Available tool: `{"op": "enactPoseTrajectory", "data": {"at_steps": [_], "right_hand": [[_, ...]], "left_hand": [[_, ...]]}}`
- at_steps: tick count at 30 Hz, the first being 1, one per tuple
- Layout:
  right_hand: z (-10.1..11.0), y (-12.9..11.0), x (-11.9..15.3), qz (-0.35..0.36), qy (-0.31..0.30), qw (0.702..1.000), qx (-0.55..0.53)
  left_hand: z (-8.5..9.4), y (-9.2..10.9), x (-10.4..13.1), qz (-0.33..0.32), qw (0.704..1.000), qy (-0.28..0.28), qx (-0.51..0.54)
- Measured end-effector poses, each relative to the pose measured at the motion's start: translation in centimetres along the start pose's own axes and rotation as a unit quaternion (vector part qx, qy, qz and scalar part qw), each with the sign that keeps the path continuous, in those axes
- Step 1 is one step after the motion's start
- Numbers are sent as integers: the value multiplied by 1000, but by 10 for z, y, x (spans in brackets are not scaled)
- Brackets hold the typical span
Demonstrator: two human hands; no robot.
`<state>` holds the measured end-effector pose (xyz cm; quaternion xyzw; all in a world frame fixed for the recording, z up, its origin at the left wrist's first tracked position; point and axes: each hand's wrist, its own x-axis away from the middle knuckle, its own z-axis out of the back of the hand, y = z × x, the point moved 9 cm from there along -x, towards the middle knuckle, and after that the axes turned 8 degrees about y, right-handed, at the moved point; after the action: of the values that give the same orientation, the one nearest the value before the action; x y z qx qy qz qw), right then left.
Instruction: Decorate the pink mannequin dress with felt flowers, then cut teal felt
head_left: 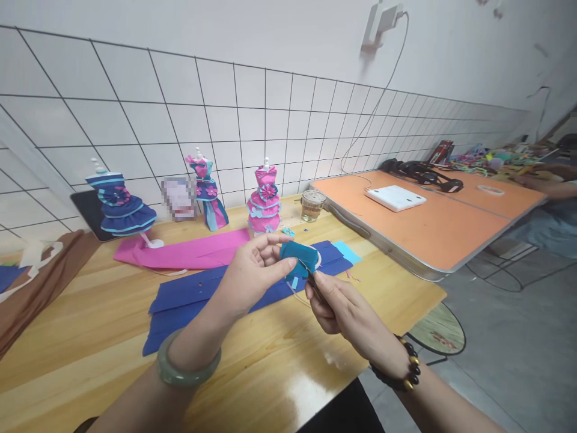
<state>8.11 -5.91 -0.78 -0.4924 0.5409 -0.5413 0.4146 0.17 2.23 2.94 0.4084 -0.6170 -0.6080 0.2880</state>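
My left hand [252, 264] pinches a folded teal piece of fabric [301, 255] between thumb and fingers, above the table. In my right hand [338, 300] is a pair of dark-handled scissors [316, 285], its thin blades against the teal fabric; part of the handles is hidden by my fingers. Beneath both hands lies a dark blue fabric strip [189, 304], with a light blue piece [347, 252] at its right end. A bright pink fabric strip [189, 254] stretches behind it.
Small dress forms stand by the wall: a blue one [119, 204], a mixed-colour one [210, 198] and a pink one [265, 207]. A lidded cup [312, 205] is near the orange table [451, 234], which holds a white box [395, 197]. Another person's arm [547, 187] is far right.
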Motion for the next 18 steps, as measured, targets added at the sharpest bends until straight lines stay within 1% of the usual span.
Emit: {"op": "enactPoseTrajectory", "data": {"at_steps": [9,13,18], "right_hand": [[-1,1,-2,14,17,999,-49],[-2,4,-4,14,22,997,-75],[-2,6,-5,17,26,996,-79]], "left_hand": [[0,-10,0,18,997,55,53],[-2,-14,1,16,995,64,77],[-2,-14,2,6,994,75,79]]}}
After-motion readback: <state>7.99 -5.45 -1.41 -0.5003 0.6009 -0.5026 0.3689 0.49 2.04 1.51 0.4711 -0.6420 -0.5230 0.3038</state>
